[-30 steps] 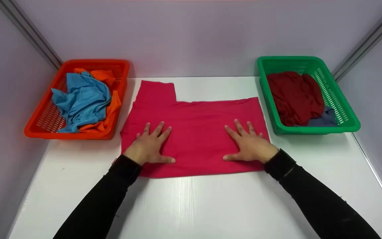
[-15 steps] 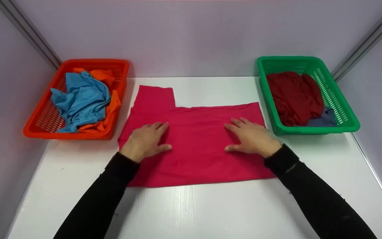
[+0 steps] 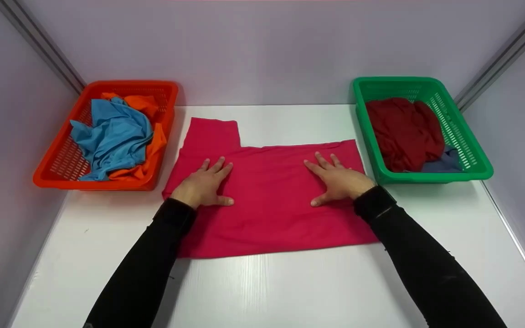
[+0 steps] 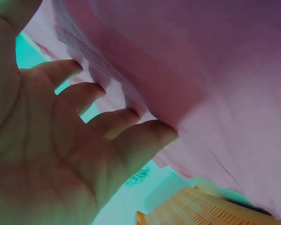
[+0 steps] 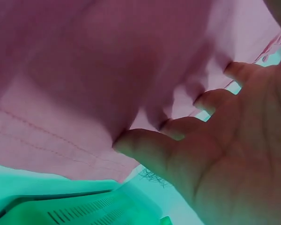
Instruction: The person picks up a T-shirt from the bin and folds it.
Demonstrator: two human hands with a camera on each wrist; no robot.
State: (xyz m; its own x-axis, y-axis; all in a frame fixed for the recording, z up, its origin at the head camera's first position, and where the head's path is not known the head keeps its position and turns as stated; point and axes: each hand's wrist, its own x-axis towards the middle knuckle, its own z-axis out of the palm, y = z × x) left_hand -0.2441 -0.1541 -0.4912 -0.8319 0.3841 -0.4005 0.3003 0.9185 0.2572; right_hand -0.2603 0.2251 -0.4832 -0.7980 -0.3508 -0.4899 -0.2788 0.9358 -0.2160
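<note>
A crimson-pink shirt [image 3: 267,200] lies flat and folded on the white table, with a sleeve-like flap [image 3: 212,132] sticking out at its far left corner. On its left part rests my left hand [image 3: 201,187], fingers spread and thumb pointing inward. My right hand [image 3: 340,181] lies the same way on the right part, also spread. In the left wrist view the fingertips [image 4: 166,131] touch the cloth [image 4: 201,84], which looks pale pink there. Fingertips [image 5: 124,140] of the right hand meet the fabric [image 5: 84,84] near a stitched seam in the right wrist view.
An orange-red basket [image 3: 50,184] at the far left holds a crumpled blue garment [image 3: 116,136] and an orange one [image 3: 153,148]. At the far right, a green basket [image 3: 431,177] contains a dark red garment [image 3: 406,134] and a grey-blue one [image 3: 447,161]. Walls enclose the table's back and sides.
The shirt has slid a little toward me. Both hands rose with bent fingers half a second ago, and now lie spread on it farther forward than at first.
</note>
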